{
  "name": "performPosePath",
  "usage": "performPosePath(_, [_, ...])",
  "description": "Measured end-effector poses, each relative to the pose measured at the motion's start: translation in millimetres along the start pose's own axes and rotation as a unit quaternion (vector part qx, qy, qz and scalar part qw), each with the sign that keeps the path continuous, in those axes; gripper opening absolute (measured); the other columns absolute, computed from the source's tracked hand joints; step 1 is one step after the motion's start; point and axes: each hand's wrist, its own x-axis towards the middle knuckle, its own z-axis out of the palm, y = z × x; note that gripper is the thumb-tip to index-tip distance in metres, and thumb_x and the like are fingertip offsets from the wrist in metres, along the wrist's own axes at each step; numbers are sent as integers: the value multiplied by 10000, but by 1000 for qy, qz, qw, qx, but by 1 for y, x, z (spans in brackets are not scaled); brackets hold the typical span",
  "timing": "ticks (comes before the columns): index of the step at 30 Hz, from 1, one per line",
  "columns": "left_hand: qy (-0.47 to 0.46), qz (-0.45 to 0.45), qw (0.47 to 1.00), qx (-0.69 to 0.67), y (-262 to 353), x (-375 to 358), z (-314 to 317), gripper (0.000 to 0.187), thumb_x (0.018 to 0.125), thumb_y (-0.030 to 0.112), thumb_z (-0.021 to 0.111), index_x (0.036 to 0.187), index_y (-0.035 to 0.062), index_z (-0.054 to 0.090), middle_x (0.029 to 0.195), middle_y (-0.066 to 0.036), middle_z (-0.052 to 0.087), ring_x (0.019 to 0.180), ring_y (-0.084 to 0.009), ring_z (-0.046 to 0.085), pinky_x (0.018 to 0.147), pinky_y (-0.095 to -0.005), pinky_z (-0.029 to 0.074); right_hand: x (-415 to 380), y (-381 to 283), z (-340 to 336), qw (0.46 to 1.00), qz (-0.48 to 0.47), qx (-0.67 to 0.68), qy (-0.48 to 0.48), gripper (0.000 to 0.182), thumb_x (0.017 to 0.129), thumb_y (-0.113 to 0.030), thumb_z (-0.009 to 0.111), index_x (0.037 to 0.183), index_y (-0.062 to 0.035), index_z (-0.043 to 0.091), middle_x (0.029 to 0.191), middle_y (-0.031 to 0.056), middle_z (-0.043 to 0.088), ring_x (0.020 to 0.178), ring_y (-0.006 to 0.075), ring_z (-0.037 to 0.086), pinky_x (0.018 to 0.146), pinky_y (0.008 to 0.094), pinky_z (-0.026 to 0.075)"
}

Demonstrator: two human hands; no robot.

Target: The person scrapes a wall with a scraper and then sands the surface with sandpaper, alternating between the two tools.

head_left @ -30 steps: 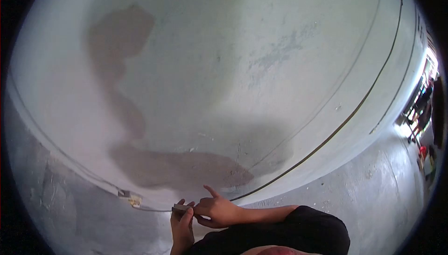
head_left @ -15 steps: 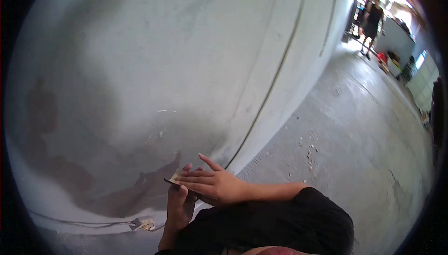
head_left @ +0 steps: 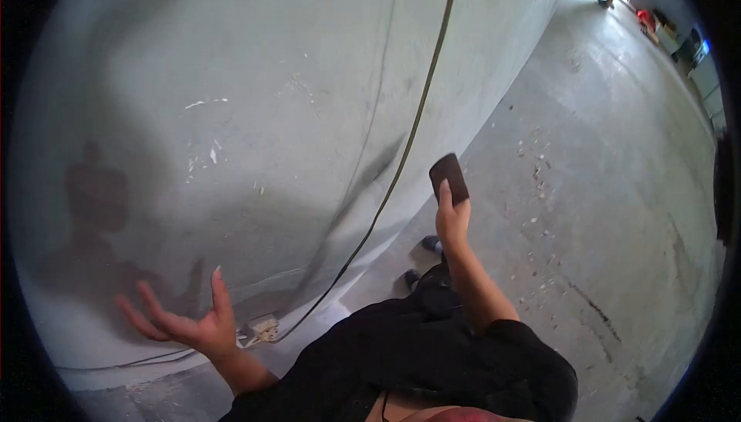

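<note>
Against grey floor [head_left: 625,183], the right hand [head_left: 453,220] holds a slab [head_left: 452,173], material unclear.

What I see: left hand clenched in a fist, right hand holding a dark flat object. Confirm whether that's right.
Not quite: the left hand is open with its fingers spread, as the head view shows. The right hand does hold a dark flat object.
</note>
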Motion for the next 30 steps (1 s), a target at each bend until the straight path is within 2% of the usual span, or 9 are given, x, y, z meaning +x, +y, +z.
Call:
performPosePath(1, [1,-62,996,63,0,2,2,1103,622,390,877,1472,55,259,1531,-296,42,1405,-472,116,1063,-618,253,8,8,8,1000,-8,15,6,350,966,-178,543,1216,66,549,1075,151,653,1004,195,607,882,303,452])
performPosePath(2, [-1,-47,997,64,-4,1,6,1103,622,390,877,1472,55,259,1531,-296,42,1405,-472,116,1063,-618,253,17,17,18,1000,-21,16,10,346,965,-166,540,1222,65,544,1071,152,655,1004,189,604,884,304,451])
performPosePath(4, [-180,-103,939,273,-12,-2,12,1466,478,526,896,1516,96,-46,1488,-310,-257,1398,-519,-134,1078,-670,154,35,14,40,999,-40,13,16,360,962,-136,531,1264,58,511,1105,172,646,1037,220,604,906,323,449])
performPosePath(9, [-212,-89,924,306,-16,-3,18,1573,443,587,870,1473,64,-198,1430,-391,-287,1353,-560,-216,1076,-688,81,55,36,100,977,-189,-95,2,602,919,-57,521,1461,4,265,1455,231,373,1350,404,345,1089,419,319])
performPosePath(10, [-221,-99,920,308,-17,-2,19,1586,443,589,868,1460,45,-219,1413,-414,-290,1345,-571,-219,1081,-680,78,45,45,112,977,-184,-101,-24,668,908,-45,505,1492,-7,183,1530,224,236,1415,416,207,1125,491,235])
performPosePath(16, [-240,-119,907,326,-14,1,21,1560,513,499,891,1416,-18,-272,1387,-441,-294,1334,-542,-274,1131,-583,-26,-6,67,124,981,-106,-123,-105,701,929,-89,477,1514,-29,95,1573,230,54,1449,419,74,1104,627,115])
performPosePath(20, [-249,-100,909,319,-16,1,21,1603,480,520,888,1388,-35,-311,1353,-443,-349,1299,-568,-313,1105,-628,-17,26,74,133,994,-98,0,-57,673,969,-152,402,1521,-39,36,1579,224,-21,1461,385,-38,1123,587,17])
performPosePath(27, [-256,-156,891,342,1,7,24,1569,519,445,903,1390,-23,-315,1383,-422,-325,1325,-521,-303,1149,-544,-18,-5,61,134,994,-43,-2,-105,659,1003,-277,342,1517,-30,12,1588,191,-43,1468,336,-55,1128,558,-52])
performPosePath(30, [-265,-184,890,321,1,6,23,1569,514,436,908,1395,-21,-308,1392,-421,-311,1328,-508,-309,1152,-530,-27,4,49,137,996,-45,15,-75,624,1002,-233,305,1509,1,29,1588,195,-8,1473,305,-26,1154,449,-24])
